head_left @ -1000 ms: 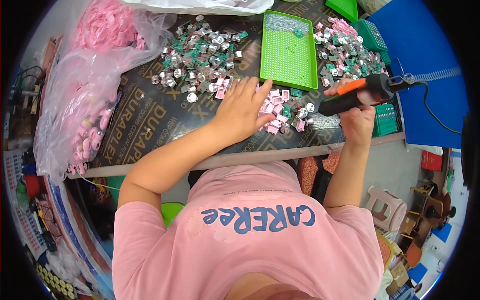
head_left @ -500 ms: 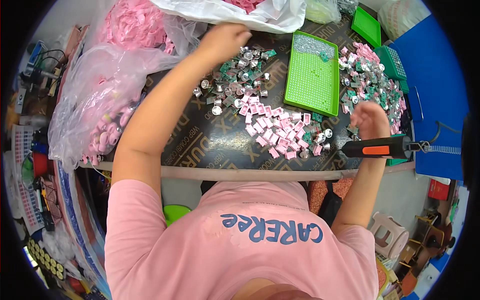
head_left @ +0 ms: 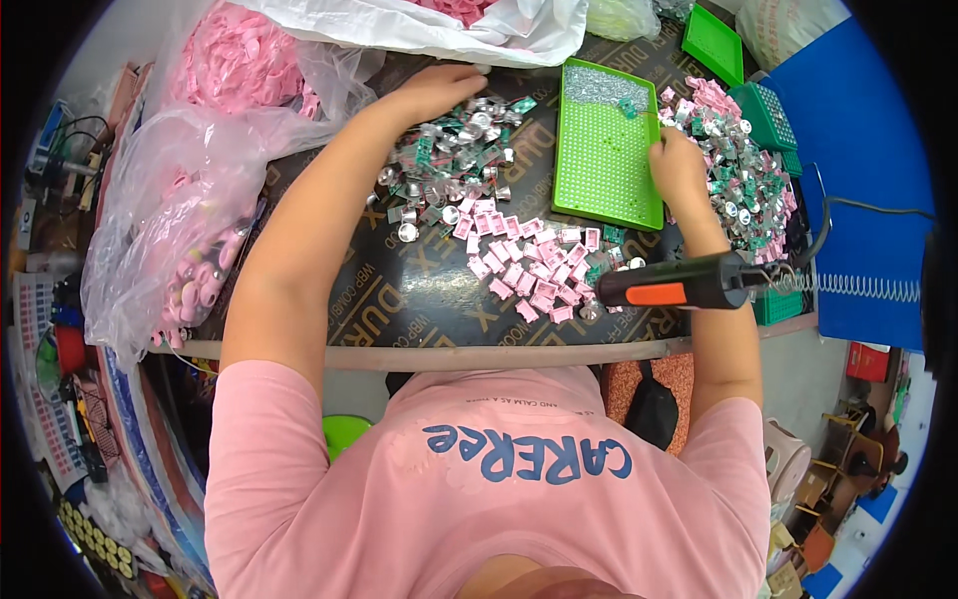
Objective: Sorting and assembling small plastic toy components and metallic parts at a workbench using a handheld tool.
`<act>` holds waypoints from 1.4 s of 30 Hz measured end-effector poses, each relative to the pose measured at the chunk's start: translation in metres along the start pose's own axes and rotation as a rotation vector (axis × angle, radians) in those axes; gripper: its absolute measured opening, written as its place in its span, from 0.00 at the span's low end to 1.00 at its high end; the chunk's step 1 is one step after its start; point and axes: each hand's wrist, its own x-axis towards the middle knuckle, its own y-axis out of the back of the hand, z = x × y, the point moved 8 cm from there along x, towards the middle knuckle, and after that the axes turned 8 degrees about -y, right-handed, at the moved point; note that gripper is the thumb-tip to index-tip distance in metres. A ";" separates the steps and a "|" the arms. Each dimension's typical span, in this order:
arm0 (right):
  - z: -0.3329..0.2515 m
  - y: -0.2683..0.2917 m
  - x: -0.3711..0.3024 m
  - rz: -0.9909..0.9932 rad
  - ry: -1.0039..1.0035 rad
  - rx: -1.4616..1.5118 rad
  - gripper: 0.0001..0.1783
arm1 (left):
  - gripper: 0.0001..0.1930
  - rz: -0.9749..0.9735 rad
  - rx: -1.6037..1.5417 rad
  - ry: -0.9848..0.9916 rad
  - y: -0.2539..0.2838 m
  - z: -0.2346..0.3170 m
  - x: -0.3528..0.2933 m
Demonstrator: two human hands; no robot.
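My left hand (head_left: 437, 92) lies at the back of the table with its fingers stretched out, just behind a pile of silver reflector cups with green circuit boards (head_left: 449, 160). Nothing shows in it. My right hand (head_left: 681, 165) is closed at the right rim of a green perforated tray (head_left: 609, 160); what its fingers hold, if anything, is hidden. Small silver screws (head_left: 604, 85) fill the tray's far end, with a small green board (head_left: 627, 107) on them. Pink plastic housings (head_left: 534, 265) are heaped nearer me.
A black and orange electric screwdriver (head_left: 674, 285) hangs from a coiled spring over my right forearm. More boards and reflectors (head_left: 743, 180) lie right of the tray. Plastic bags of pink parts (head_left: 239, 60) stand at the left. A blue panel (head_left: 858, 180) borders the right side.
My right hand has moved forward and left to the tray's right rim. My left hand has lowered and flattened behind the reflector pile. The screwdriver has swung left, and the whole view has shifted slightly.
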 end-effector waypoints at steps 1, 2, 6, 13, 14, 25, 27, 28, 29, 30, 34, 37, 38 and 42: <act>0.002 0.002 0.000 0.011 0.009 0.015 0.13 | 0.29 -0.049 0.031 -0.054 -0.008 0.012 0.007; 0.000 0.005 0.001 0.014 0.030 0.033 0.13 | 0.29 -0.028 -0.008 -0.108 -0.015 0.014 0.011; 0.017 0.009 0.006 -0.001 0.022 0.053 0.15 | 0.26 -0.083 -0.113 -0.168 -0.048 0.044 0.030; 0.082 -0.016 0.028 0.027 0.117 -0.005 0.15 | 0.25 0.078 -0.226 -0.179 0.013 0.099 -0.008; 0.085 -0.018 0.028 0.028 0.193 0.019 0.16 | 0.26 0.103 -0.248 -0.216 0.030 0.102 -0.037; -0.042 0.078 -0.086 -0.581 0.119 1.143 0.52 | 0.37 0.626 0.197 0.062 0.005 0.020 -0.210; -0.069 0.083 -0.118 -0.771 0.284 1.292 0.59 | 0.36 0.699 0.154 0.090 0.012 0.004 -0.181; -0.078 0.081 -0.129 -0.828 0.295 1.329 0.59 | 0.35 0.719 0.113 0.074 0.014 -0.004 -0.165; -0.082 0.084 -0.134 -0.721 0.287 1.278 0.50 | 0.36 0.784 0.115 0.058 0.017 -0.007 -0.154; -0.072 0.074 -0.133 -0.656 0.246 1.278 0.44 | 0.36 0.755 0.084 0.084 0.018 -0.011 -0.139; -0.068 0.079 -0.144 -0.478 0.307 1.466 0.22 | 0.35 0.713 -0.162 0.026 0.005 0.001 -0.103; -0.071 0.085 -0.147 -0.516 0.321 1.583 0.19 | 0.34 0.584 -0.334 -0.045 -0.013 0.015 -0.091; -0.076 0.088 -0.147 -0.496 0.315 1.595 0.19 | 0.29 0.585 -0.327 -0.063 -0.011 0.015 -0.095; -0.068 0.090 -0.146 -0.418 0.311 1.506 0.22 | 0.35 0.615 -0.027 -0.227 0.020 0.076 -0.147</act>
